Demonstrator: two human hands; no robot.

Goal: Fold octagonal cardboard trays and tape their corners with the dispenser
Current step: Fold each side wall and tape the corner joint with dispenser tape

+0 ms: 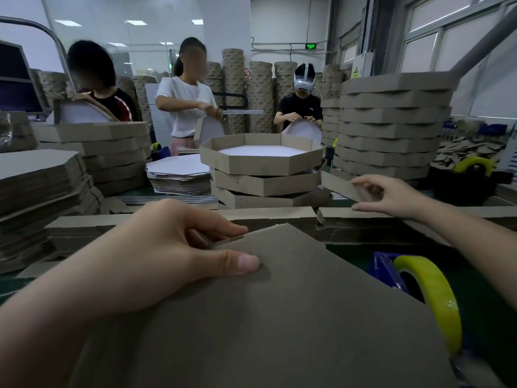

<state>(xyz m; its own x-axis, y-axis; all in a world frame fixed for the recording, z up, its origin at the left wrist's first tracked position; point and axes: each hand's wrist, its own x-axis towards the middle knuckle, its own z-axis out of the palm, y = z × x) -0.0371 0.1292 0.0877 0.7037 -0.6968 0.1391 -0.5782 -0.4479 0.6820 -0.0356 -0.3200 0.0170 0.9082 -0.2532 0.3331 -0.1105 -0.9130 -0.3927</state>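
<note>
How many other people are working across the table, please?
3: a person in a black top far left, a person in a white shirt centre-left, a person wearing a headset centre-right. Cardboard stacks may hide others.

The near sheet is matt grey-brown cardboard, smooth on its face and rough along the cut edge. The strip further right is the same dull board. The stacked trays are matt brown cardboard outside, with a smooth white paper face inside. The flat blanks to their left show that white paper too. The tape roll, near right, is glossy yellowish plastic film, and its dispenser is shiny blue plastic. The table looks dull green. A smooth metal tube curves far left.
</note>
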